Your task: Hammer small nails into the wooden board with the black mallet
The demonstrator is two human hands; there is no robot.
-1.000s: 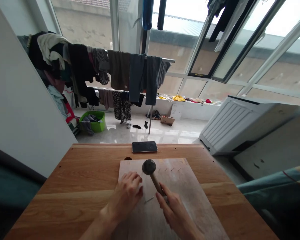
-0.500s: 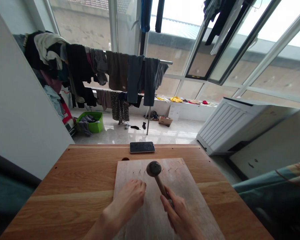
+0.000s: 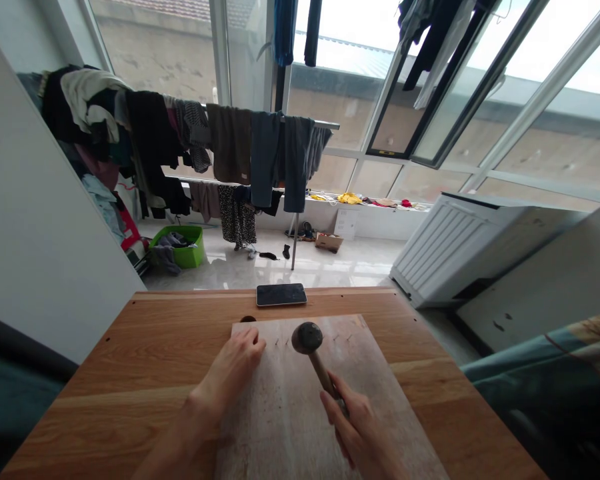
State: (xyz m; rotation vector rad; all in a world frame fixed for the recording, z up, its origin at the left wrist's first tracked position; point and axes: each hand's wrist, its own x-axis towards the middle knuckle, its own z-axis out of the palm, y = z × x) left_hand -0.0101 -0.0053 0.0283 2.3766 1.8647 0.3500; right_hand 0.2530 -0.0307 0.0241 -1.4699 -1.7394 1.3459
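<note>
A pale wooden board [image 3: 300, 427] lies on the brown wooden table [image 3: 145, 373]. My right hand [image 3: 360, 433] grips the wooden handle of a hammer [image 3: 308, 339], whose round dark head hangs over the far half of the board. A row of small nails [image 3: 343, 337] stands along the board's far edge. My left hand [image 3: 235, 363] rests on the board's far left part, fingers curled and pressed together near a nail; I cannot see anything in them.
A dark phone [image 3: 281, 294] lies face up at the table's far edge, and a small hole [image 3: 248, 319] shows just behind the board. Beyond are a laundry rack [image 3: 240, 147], a green basket [image 3: 177, 243] and a white cabinet [image 3: 460, 233].
My left hand slid forward and left to the board's far corner. The loose nail seen on the board a second ago is out of sight. The hammer head shifted slightly right.
</note>
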